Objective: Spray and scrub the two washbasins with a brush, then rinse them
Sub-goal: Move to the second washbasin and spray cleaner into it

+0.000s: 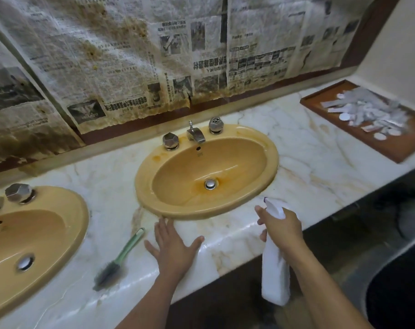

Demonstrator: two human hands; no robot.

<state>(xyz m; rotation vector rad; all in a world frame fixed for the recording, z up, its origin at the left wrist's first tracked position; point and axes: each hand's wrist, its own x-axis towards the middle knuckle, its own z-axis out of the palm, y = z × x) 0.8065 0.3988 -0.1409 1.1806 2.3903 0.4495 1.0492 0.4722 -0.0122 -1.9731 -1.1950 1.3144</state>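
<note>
Yellow washbasins: two; one brush; one spray bottle.

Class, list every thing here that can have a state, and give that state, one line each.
Tap: off, no water running.
Right basin: orange stains round the drain.
Left basin: partly in view, no hand on it.
Brush: lying on the counter, not held.
Spray bottle: held, nozzle toward the right basin.
Left hand: flat on the counter, fingers spread.
Right hand: grips the spray bottle.
Newspaper: stained brown.
</note>
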